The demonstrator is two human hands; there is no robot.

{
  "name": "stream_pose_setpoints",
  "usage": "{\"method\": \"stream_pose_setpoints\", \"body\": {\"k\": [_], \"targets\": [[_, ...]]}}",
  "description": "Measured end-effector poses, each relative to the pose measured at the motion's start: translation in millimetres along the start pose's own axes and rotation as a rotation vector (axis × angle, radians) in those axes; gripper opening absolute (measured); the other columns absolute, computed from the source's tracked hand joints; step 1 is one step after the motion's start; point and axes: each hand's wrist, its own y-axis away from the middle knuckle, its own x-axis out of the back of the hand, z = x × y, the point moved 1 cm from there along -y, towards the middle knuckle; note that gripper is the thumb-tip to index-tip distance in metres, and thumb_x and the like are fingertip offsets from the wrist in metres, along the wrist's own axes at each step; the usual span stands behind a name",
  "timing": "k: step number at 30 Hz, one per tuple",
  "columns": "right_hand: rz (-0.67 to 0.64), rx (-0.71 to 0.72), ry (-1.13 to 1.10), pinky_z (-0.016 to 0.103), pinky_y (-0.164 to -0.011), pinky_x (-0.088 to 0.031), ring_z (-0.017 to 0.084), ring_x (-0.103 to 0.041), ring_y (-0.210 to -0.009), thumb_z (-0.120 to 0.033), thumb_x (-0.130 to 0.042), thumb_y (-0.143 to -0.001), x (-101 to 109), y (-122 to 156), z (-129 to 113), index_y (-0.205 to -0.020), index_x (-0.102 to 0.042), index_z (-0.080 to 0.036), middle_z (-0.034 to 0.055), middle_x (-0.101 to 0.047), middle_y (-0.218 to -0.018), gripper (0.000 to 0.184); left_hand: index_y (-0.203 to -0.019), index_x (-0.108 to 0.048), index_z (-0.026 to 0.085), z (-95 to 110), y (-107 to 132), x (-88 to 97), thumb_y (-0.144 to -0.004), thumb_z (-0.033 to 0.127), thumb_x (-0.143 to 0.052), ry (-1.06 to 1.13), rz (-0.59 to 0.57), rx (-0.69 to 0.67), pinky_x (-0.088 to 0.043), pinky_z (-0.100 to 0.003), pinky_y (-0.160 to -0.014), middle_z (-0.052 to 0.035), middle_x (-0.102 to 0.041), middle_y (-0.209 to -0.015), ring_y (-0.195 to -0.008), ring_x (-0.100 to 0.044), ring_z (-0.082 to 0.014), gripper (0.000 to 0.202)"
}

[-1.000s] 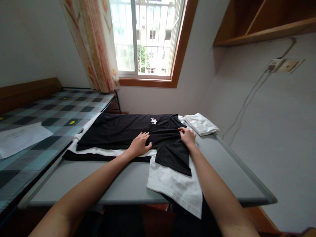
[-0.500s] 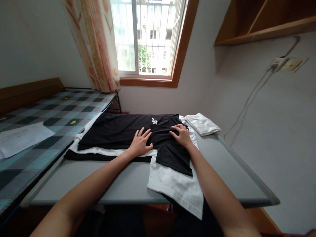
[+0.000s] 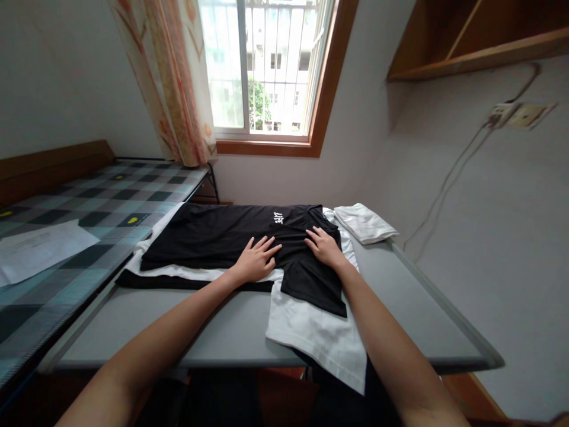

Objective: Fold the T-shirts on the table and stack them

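A soft-looking black T-shirt [image 3: 213,237] with white lettering [image 3: 278,218] lies mid-frame, lightly creased, its short sleeve [image 3: 313,287] angled toward the bottom, over a white garment [image 3: 317,341] on the smooth grey desk [image 3: 413,308]. Its cloth sits beneath the fingers [image 3: 270,252] of both hands: left hand [image 3: 254,263] spread wide, right hand [image 3: 326,248] loosely splayed, neither gripping anything.

Barred window [image 3: 267,71] is admitting daylight | floral curtain [image 3: 173,89] is hanging at its left | wooden shelf [image 3: 480,58] is jutting from the right wall [image 3: 489,237] | checked bed [image 3: 102,204] is standing along the left wall [image 3: 53,77]
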Motion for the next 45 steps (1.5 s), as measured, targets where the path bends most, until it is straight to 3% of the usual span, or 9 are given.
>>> {"method": "stream_pose_setpoints", "body": {"k": [7,14,18,23,26,29,33,38,45], "targets": [[0.022,-0.013,-0.002,0.046,-0.111,-0.033,0.028,-0.04,-0.137,-0.033,-0.044,-0.097,-4.4,-0.3,15.4,-0.134,-0.059,-0.018,0.0143,-0.049,-0.145,0.043,-0.147,-0.039,0.033,-0.9,-0.1,-1.3,-0.096,0.038,-0.038,-0.004,-0.012,0.003,-0.022,-0.057,-0.116,-0.0029,-0.031,-0.158,-0.146,-0.026,-0.0259,0.051],[0.245,0.115,-0.182,0.051,-0.103,-0.039,0.03,-0.05,-0.126,-0.033,-0.062,-0.085,8.4,1.0,7.4,-0.108,-0.073,-0.028,0.0087,-0.056,-0.135,0.026,-0.146,-0.043,0.026,-2.3,0.8,-1.4,-0.098,0.043,-0.038,0.049,0.054,0.041,-0.024,-0.052,-0.117,-0.0064,-0.034,-0.156,-0.145,-0.028,-0.0288,0.051],[0.181,0.183,-0.243,0.05,-0.099,-0.042,0.029,-0.056,-0.115,-0.034,-0.066,-0.081,11.0,4.3,0.8,-0.097,-0.076,-0.028,0.0078,-0.062,-0.121,0.02,-0.144,-0.046,0.027,-3.8,0.1,1.7,-0.099,0.048,-0.034,0.098,0.088,0.067,-0.026,-0.049,-0.117,-0.0056,-0.039,-0.154,-0.143,-0.033,-0.0266,0.051],[0.133,0.225,-0.306,0.046,-0.103,-0.042,0.028,-0.056,-0.118,-0.049,-0.065,-0.083,8.0,4.6,-1.2,-0.117,-0.07,-0.027,0.0091,-0.061,-0.126,0.041,-0.138,-0.053,0.025,-18.7,-2.6,14.8,-0.101,0.045,-0.03,0.128,0.12,0.177,-0.033,-0.043,-0.113,-0.0063,-0.047,-0.149,-0.138,-0.041,-0.0234,0.048],[0.056,0.21,-0.211,0.05,-0.112,-0.032,0.03,-0.043,-0.134,-0.058,-0.059,-0.084,5.8,4.9,-5.9,-0.134,-0.059,-0.028,0.0093,-0.052,-0.142,0.057,-0.136,-0.056,0.026,-33.4,-2.6,17.8,-0.1,0.045,-0.03,0.051,0.146,0.247,-0.029,-0.046,-0.115,-0.0055,-0.048,-0.148,-0.14,-0.038,-0.0257,0.048],[-0.068,0.17,-0.057,0.055,-0.116,-0.02,0.032,-0.028,-0.144,-0.066,-0.049,-0.087,4.8,6.8,-14.0,-0.144,-0.047,-0.029,0.0079,-0.038,-0.154,0.068,-0.142,-0.049,0.025,-45.3,-1.6,10.8,-0.098,0.052,-0.03,-0.022,0.103,0.32,-0.023,-0.054,-0.116,-0.008,-0.041,-0.153,-0.143,-0.03,-0.0322,0.055],[-0.146,0.144,0.058,0.051,-0.118,-0.017,0.029,-0.022,-0.146,-0.069,-0.036,-0.09,6.1,9.2,-20.9,-0.15,-0.038,-0.029,0.0064,-0.029,-0.159,0.072,-0.15,-0.037,0.026,-49.4,-1.4,-0.9,-0.095,0.064,-0.025,-0.047,-0.001,0.361,-0.018,-0.06,-0.114,-0.0087,-0.031,-0.158,-0.145,-0.022,-0.0379,0.068],[-0.166,0.15,0.112,0.05,-0.119,-0.016,0.029,-0.02,-0.147,-0.07,-0.03,-0.091,5.9,10.4,-19.9,-0.152,-0.033,-0.03,0.0052,-0.026,-0.16,0.073,-0.152,-0.033,0.028,-45.2,-2.5,-1.6,-0.093,0.067,-0.022,-0.073,-0.067,0.381,-0.015,-0.061,-0.115,-0.0089,-0.025,-0.16,-0.146,-0.019,-0.0385,0.071],[-0.122,0.179,0.092,0.052,-0.117,-0.02,0.03,-0.024,-0.146,-0.066,-0.034,-0.092,-0.1,10.8,-15.5,-0.151,-0.035,-0.03,0.0067,-0.03,-0.158,0.069,-0.15,-0.035,0.026,-42.4,-0.5,-2.7,-0.093,0.068,-0.025,-0.042,-0.039,0.378,-0.015,-0.065,-0.112,-0.0122,-0.029,-0.158,-0.145,-0.02,-0.0406,0.072]]}}
